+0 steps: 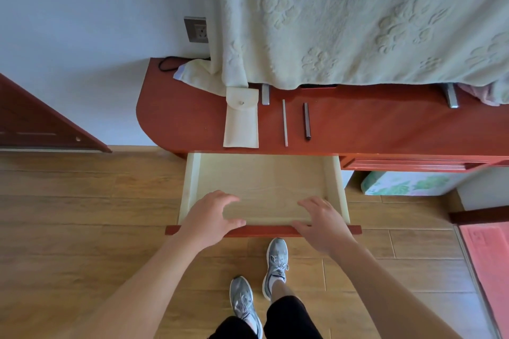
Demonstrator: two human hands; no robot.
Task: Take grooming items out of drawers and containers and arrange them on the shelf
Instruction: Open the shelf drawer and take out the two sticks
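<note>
Single head-worn cam, wide-angle, pitched steeply fwd & down. Open drawer (261,179) dead centre, close in; red table (385,124) just beyond it, wall (68,22) filling top left. Wearer's own shoes (275,264) and floor (82,201) at btm edge, so it's nearly straight down there.

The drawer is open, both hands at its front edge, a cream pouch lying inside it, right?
No: the head view shows the cream pouch on the red desktop, not inside the drawer. The drawer is open, left hand and right hand at its front edge.
</note>
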